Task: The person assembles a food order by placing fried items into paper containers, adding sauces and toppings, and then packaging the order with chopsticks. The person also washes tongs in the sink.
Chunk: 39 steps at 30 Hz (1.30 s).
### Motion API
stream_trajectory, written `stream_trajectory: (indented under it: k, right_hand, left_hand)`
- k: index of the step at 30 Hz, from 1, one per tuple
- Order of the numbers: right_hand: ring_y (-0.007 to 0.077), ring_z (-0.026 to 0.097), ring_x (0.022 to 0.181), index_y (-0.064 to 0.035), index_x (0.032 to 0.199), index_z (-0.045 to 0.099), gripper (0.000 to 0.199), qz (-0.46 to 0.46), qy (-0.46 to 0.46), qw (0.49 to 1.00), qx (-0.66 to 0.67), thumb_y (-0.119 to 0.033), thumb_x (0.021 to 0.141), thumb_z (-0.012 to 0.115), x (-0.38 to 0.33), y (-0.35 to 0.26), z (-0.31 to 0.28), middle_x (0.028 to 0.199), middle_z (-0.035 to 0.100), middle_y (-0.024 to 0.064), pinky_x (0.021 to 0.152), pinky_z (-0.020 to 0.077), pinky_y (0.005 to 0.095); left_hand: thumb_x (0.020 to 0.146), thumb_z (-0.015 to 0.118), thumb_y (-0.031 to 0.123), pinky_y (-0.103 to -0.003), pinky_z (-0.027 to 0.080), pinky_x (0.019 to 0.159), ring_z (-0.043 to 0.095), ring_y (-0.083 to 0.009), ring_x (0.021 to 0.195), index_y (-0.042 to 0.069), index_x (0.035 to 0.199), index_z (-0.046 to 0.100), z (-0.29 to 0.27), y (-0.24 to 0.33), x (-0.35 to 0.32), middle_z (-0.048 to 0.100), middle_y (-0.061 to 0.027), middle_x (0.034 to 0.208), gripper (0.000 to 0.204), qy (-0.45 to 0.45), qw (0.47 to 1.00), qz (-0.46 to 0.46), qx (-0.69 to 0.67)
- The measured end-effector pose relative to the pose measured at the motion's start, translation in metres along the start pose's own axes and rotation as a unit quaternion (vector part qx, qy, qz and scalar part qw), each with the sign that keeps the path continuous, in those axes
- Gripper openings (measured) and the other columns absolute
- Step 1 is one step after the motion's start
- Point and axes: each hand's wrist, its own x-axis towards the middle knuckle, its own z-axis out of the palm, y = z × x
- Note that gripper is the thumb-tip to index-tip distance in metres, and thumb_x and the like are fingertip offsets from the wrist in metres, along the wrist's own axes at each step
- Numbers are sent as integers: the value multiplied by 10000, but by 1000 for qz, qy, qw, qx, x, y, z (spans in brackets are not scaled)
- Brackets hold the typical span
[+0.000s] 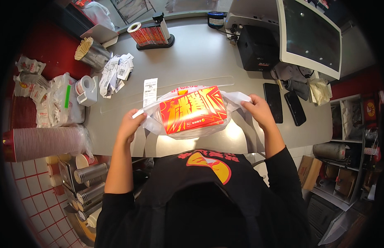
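Observation:
A red and yellow food box (192,109) sits inside a clear plastic bag (187,130) on the grey counter (200,58), right in front of me. My left hand (131,124) grips the bag's left handle and my right hand (258,108) grips the right handle, both pulled outward to the sides. A white paper receipt (150,91) lies on the counter just behind the bag, to its left.
Two dark phones (284,102) lie at the right. A black printer (258,47) and a monitor (309,35) stand at the back right. A pile of paper slips (115,72), a tape holder (87,89), a stick container (90,51) and stacked cups (43,142) fill the left.

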Motion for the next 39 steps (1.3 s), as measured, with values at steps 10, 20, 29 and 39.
stream_trajectory:
  k: [10, 20, 29, 39]
  right_hand:
    - [85, 530, 527, -60, 1167, 433, 242, 42, -280, 719, 634, -183, 960, 408, -4, -63, -32, 1137, 591, 121, 576, 537, 276]
    - [289, 550, 1061, 11, 1273, 374, 416, 10, -371, 745, 555, -240, 946, 432, -29, -184, -13, 1345, 369, 254, 934, 437, 415]
    - [147, 570, 907, -29, 1044, 523, 302, 95, -332, 871, 349, -278, 886, 592, -28, -242, 28, 983, 584, 66, 805, 450, 294]
    - [151, 544, 670, 76, 1001, 544, 358, 51, -248, 967, 11, -39, 671, 623, -3, -288, -5, 831, 575, 124, 600, 444, 263]
  left_hand:
    - [850, 523, 79, -382, 512, 832, 601, -220, 954, 12, 1160, 517, 8, 58, -32, 569, -118, 1100, 317, -218, 841, -29, -495]
    - [891, 561, 151, -257, 468, 751, 581, -111, 803, 37, 1059, 566, 18, 168, -85, 613, -40, 910, 202, -221, 922, 239, -208]
    - [718, 715, 281, -406, 410, 782, 502, -280, 963, 28, 886, 602, 52, 219, -98, 548, -107, 971, 324, -103, 719, 565, 392]
    - [776, 688, 105, -266, 462, 765, 602, -138, 771, -5, 989, 605, 77, 239, -8, 628, -58, 850, 253, -428, 865, 261, 12]
